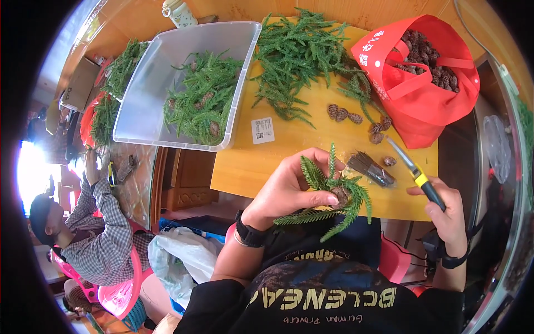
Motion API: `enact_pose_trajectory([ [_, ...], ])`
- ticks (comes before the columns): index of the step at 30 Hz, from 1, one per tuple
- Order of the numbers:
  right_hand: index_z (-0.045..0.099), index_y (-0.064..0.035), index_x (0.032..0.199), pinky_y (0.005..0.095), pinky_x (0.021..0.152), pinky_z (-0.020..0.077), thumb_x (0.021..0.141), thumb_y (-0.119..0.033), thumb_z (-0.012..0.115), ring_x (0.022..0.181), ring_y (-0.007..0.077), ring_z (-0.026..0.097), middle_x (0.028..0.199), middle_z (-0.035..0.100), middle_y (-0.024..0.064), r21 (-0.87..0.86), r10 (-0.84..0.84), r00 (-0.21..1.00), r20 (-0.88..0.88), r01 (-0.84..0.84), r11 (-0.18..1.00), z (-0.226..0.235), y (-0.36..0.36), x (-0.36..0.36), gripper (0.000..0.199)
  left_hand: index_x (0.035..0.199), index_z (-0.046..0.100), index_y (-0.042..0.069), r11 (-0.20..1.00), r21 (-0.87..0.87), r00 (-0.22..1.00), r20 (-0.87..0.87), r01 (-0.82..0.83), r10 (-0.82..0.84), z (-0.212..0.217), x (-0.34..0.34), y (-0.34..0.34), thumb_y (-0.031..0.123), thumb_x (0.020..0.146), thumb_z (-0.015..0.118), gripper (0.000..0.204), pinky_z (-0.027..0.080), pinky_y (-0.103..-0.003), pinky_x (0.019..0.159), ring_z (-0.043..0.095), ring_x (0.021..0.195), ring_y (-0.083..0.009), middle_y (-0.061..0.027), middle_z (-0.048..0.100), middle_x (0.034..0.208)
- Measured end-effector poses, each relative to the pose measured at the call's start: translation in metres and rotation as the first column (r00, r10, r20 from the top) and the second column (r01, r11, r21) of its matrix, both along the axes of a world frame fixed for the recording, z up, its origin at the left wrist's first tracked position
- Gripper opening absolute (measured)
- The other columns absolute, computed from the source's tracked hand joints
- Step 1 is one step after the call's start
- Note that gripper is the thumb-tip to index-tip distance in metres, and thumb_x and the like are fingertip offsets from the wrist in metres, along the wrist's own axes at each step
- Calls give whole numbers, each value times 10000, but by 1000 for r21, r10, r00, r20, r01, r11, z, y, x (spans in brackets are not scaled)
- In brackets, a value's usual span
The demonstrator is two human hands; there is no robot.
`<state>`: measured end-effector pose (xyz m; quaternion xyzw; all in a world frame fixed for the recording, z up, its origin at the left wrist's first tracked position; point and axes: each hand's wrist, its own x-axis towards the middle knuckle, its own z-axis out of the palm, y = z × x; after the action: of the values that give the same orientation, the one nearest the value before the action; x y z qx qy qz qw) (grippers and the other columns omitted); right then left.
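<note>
Left hand [289, 186] curls round one pine cone [340, 195] ringed with green fir sprigs [328, 197], held just over the near edge of the yellow table [289, 150]. Right hand [448, 214] grips one pair of yellow-handled pliers [414, 170], tip pointing up at the table. One bundle of brown sticks [370, 168] lies beside the cone. About seven loose cones [359, 121] sit mid-table. One clear plastic bin [144, 94] holds sprigs with cones; one red bag [423, 78] is packed with cones. A loose sprig heap [297, 53] lies between them.
</note>
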<state>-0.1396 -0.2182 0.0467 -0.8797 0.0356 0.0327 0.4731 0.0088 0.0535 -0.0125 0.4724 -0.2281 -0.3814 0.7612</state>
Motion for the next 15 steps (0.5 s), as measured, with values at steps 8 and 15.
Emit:
enact_pose_trajectory([
  [8, 621, 34, 921, 337, 725, 427, 793, -112, 563, 832, 260, 571, 869, 603, 163, -369, -329, 944, 18, 312, 875, -31, -18, -20, 204, 1010, 499, 42, 997, 33, 997, -8, -73, 73, -3, -4, -2, -42, 668, 737, 425, 458, -268, 794, 559, 907, -126, -56, 564, 1002],
  [15, 559, 45, 789, 395, 693, 423, 803, -158, 595, 796, 378, 531, 815, 566, 195, -529, -353, 935, -29, 285, 799, -68, -40, -33, 206, 1020, 502, 18, 999, -9, 999, 1, -36, 36, 2, -5, -5, -48, 758, 663, 314, 464, -258, 810, 564, 943, -109, -54, 576, 1068],
])
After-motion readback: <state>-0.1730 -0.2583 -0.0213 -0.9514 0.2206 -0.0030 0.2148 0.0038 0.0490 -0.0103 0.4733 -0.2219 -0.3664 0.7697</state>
